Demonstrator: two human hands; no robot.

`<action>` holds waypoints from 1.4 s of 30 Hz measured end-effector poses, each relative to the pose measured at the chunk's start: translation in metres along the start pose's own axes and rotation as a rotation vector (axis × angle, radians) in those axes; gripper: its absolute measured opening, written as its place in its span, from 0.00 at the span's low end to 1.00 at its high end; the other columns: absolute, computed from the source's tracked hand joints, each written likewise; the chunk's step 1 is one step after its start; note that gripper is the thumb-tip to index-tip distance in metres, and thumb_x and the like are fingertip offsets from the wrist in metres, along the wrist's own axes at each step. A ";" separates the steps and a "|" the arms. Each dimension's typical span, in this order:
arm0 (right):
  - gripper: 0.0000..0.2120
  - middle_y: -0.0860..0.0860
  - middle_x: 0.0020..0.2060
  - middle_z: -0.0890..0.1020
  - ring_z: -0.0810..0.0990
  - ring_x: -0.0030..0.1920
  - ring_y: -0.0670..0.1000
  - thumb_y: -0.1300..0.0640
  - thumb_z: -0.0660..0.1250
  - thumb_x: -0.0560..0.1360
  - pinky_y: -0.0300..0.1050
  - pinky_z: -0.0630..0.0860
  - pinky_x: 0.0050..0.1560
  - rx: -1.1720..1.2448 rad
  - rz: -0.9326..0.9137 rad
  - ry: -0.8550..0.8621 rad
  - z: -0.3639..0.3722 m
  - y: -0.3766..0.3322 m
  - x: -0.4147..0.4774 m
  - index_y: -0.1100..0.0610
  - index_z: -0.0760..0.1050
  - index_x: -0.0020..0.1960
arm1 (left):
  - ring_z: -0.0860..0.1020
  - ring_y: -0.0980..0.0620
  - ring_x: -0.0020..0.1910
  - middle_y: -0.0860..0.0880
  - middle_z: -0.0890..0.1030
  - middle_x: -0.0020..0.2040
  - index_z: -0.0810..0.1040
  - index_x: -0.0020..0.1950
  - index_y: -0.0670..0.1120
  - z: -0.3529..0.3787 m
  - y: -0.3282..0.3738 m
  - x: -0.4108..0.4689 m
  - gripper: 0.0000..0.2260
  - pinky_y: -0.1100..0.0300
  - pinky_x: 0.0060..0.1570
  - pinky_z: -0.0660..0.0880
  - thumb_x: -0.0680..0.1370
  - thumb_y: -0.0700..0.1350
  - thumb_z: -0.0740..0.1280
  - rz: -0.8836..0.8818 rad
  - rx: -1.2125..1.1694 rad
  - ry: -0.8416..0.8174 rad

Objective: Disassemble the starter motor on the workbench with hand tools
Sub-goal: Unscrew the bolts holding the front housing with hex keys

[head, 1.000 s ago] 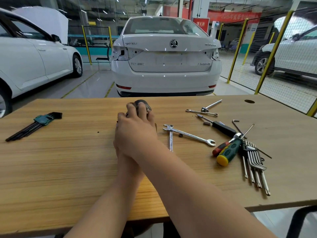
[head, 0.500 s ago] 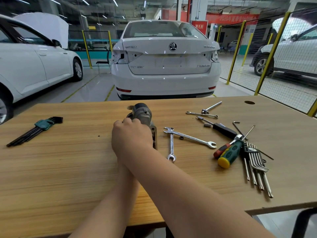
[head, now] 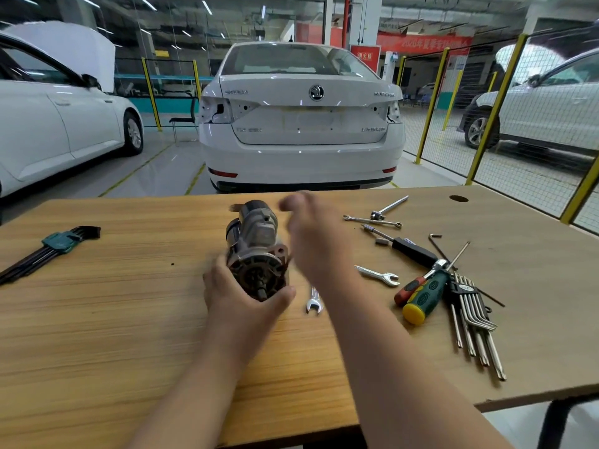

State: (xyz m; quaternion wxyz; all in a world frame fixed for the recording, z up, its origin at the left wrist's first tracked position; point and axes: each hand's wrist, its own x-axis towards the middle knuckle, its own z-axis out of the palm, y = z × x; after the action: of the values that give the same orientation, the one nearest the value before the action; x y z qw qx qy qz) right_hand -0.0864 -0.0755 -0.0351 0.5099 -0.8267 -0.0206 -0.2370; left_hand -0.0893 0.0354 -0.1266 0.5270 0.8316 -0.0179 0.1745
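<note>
- Head view: the starter motor [head: 254, 251] sits near the middle of the table [head: 129, 335]. Its long axis runs away from the person, and the open end with the shaft stub faces the camera.
- The left hand [head: 240, 301] grips the near end of the motor from below, with fingers round its left side and the thumb round its right.
- The right hand [head: 312, 234] is just right of the motor, raised off the table and blurred. Its fingers look loosely curled and I see nothing in them.
- The left hand is the one on the motor. I judge the free right hand is the one to fetch a tool, and the tools all lie to its right.
- An open-end wrench [head: 377, 274] is nearest that hand. A second wrench [head: 313, 303] shows partly under the right forearm.
- Farther right are a green-and-yellow screwdriver [head: 424, 296], a black-handled driver [head: 411, 249] and a T-handle socket wrench [head: 389, 207].
- No tray or box is on the table. The only holders are two clips: a dark one holding a silver key set [head: 473, 322] at the right, and a green one holding black hex keys [head: 55, 246] far left, well apart from both hands.
</note>
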 end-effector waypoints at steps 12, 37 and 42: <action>0.09 0.46 0.18 0.70 0.64 0.15 0.45 0.63 0.57 0.79 0.35 0.67 0.20 1.058 0.831 0.343 0.001 0.063 -0.019 0.58 0.74 0.44 | 0.59 0.48 0.73 0.48 0.62 0.75 0.60 0.76 0.46 0.003 0.015 -0.009 0.41 0.49 0.72 0.60 0.69 0.54 0.76 0.188 0.223 0.116; 0.09 0.49 0.23 0.68 0.61 0.18 0.47 0.64 0.54 0.81 0.38 0.74 0.25 1.248 0.856 0.399 0.002 0.068 -0.024 0.60 0.73 0.48 | 0.63 0.43 0.69 0.44 0.66 0.72 0.63 0.75 0.44 0.012 0.017 -0.009 0.36 0.46 0.66 0.63 0.72 0.52 0.73 0.212 0.337 0.179; 0.07 0.50 0.29 0.70 0.62 0.22 0.46 0.63 0.59 0.81 0.38 0.75 0.26 1.314 0.826 0.383 0.001 0.067 -0.026 0.60 0.73 0.46 | 0.63 0.42 0.69 0.45 0.66 0.72 0.63 0.75 0.44 0.013 0.018 -0.010 0.35 0.46 0.65 0.63 0.72 0.52 0.73 0.200 0.321 0.187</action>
State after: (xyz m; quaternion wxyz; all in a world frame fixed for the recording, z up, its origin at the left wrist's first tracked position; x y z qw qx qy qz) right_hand -0.0910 -0.1015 -0.1020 0.9339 -0.2429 0.2398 -0.1065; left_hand -0.0987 0.0146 -0.1189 0.3673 0.8790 -0.0236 0.3030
